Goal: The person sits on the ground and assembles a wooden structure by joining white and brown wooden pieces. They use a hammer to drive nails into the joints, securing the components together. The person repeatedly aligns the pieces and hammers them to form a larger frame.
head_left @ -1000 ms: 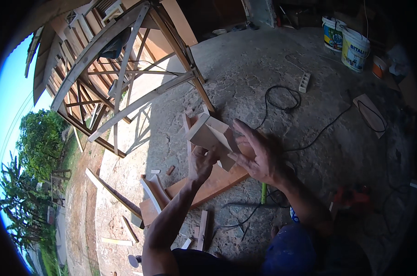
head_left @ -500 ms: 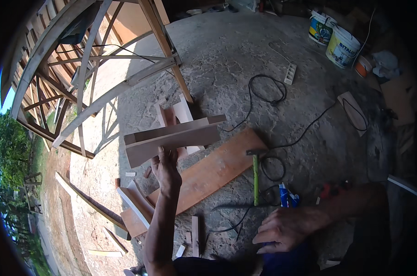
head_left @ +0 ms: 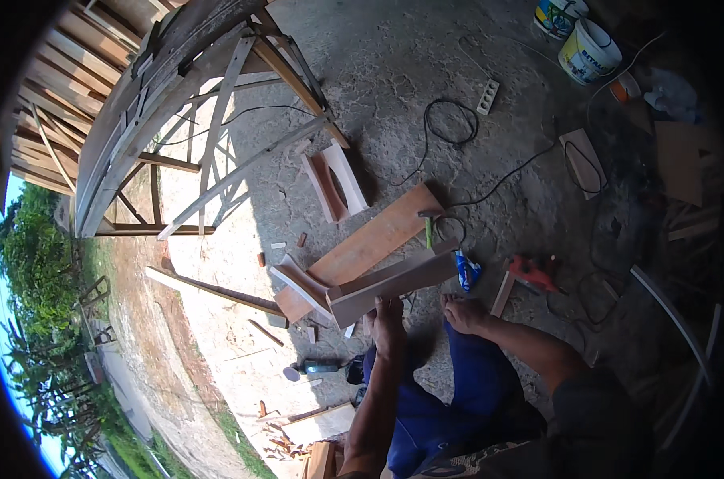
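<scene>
My left hand (head_left: 386, 326) grips the lower edge of a wooden channel-shaped piece (head_left: 406, 281), built of long boards with an open trough between them. The piece is held up in front of my knees, tilted with its right end higher. Close to its right end, my right hand (head_left: 465, 312) hovers by my right knee with fingers curled; what they hold, if anything, is hidden. Behind the piece a hammer with a green handle (head_left: 428, 233) is partly covered. A brown plank (head_left: 378, 237) lies on the floor, with a curved wooden piece (head_left: 301, 281) resting against its near end.
Another curved wooden frame (head_left: 335, 184) lies beyond the plank. A large wooden truss structure (head_left: 210, 152) stands at left. Right of me are a blue package (head_left: 468, 274), a red power tool (head_left: 533, 274) and cables. A power strip (head_left: 488, 96) and buckets (head_left: 589, 52) are farther off.
My left hand has brought the wooden piece nearer to me and to the right. My right hand has drawn up beside it, fingers now curled. The view has shifted, showing my knees.
</scene>
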A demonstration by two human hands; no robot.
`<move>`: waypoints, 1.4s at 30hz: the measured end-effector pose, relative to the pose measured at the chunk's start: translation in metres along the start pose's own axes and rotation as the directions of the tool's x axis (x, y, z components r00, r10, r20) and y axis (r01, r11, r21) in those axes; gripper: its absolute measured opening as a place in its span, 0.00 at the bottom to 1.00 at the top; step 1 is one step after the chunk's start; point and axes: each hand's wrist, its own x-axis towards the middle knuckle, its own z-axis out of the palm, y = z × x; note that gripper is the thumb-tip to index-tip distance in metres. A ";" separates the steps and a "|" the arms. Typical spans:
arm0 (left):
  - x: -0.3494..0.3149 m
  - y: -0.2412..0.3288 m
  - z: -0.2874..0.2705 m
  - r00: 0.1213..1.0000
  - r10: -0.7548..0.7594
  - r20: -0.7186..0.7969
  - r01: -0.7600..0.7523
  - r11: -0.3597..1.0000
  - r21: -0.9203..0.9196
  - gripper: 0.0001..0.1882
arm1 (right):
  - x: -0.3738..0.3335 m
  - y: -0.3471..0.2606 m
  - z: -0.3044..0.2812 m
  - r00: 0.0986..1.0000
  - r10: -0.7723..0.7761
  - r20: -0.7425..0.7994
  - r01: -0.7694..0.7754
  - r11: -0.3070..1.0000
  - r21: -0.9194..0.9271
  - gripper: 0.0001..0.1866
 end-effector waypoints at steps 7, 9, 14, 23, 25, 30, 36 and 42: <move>-0.066 0.153 -0.085 0.980 -0.188 0.067 0.175 0.650 -0.740 0.21 | -0.128 -0.071 -0.086 0.956 0.246 0.161 -0.273 0.946 0.177 0.12; -0.073 0.184 -0.100 0.973 -0.228 0.025 0.173 0.659 -0.732 0.20 | -0.143 -0.085 -0.129 0.933 0.315 0.173 -0.351 0.905 0.241 0.13; -0.073 0.213 -0.096 0.990 -0.138 -0.014 0.062 0.532 -0.845 0.13 | -0.187 -0.027 -0.149 0.866 0.476 0.153 -0.499 0.846 0.190 0.17; -0.113 0.233 -0.060 0.947 -0.297 0.124 0.252 0.446 -0.859 0.11 | -0.176 -0.151 -0.303 0.957 0.063 -0.284 -0.052 0.998 0.043 0.17; -0.124 0.260 -0.065 0.946 -0.287 0.149 0.278 0.489 -0.827 0.11 | -0.150 -0.205 -0.337 0.930 -0.160 -0.332 0.112 0.981 -0.159 0.21; -0.129 0.248 -0.052 0.952 -0.170 0.253 0.305 0.487 -0.818 0.12 | -0.096 -0.263 -0.348 0.922 -0.230 -0.312 0.144 0.951 -0.275 0.27; -0.137 0.263 -0.074 0.920 -0.142 0.364 0.387 0.471 -0.793 0.14 | -0.076 -0.262 -0.343 0.945 -0.194 -0.262 0.131 0.962 -0.238 0.27; -0.126 0.265 -0.120 0.874 -0.097 0.477 0.394 0.715 -0.577 0.24 | -0.068 -0.268 -0.338 0.958 -0.170 -0.231 0.152 0.984 -0.093 0.23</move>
